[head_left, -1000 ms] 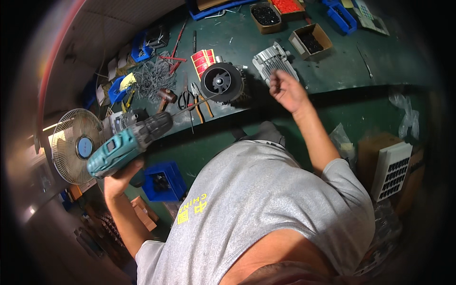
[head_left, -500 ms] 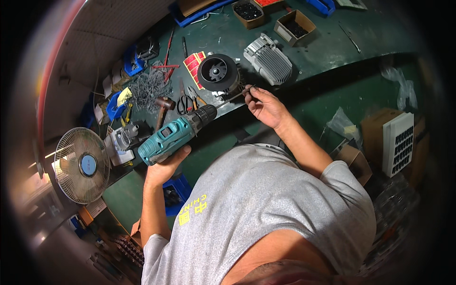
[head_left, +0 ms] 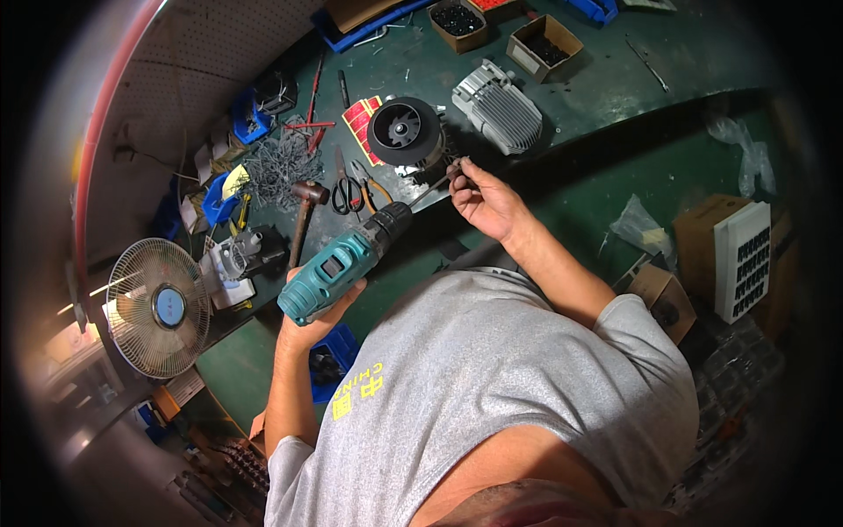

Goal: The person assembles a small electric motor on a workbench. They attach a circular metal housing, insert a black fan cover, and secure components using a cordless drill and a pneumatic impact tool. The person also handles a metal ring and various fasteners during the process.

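Observation:
My left hand (head_left: pixel 323 323) grips a teal cordless drill (head_left: pixel 329 270) from below, near the bench's front edge. Its long thin bit (head_left: pixel 428 192) points up and right toward the fingertips of my right hand (head_left: pixel 485 200). Those fingers are pinched together at the bit's tip; what is between them is too small to make out. Just beyond the tip stands a motor with a black fan wheel (head_left: pixel 402 130) facing up. To its right lies a grey finned motor housing (head_left: pixel 499 107).
Left of the motor lie red-and-yellow labels (head_left: pixel 361 132), scissors (head_left: pixel 346 195), pliers (head_left: pixel 372 186), a hammer (head_left: pixel 307 195) and tangled grey wire (head_left: pixel 279 167). A desk fan (head_left: pixel 167 307) stands at the left. Small cardboard boxes (head_left: pixel 544 48) of dark parts sit at the back.
My left hand has brought the drill a little to the right, closer to my right hand. The right hand stays at nearly the same place, still pinched at the bit's tip.

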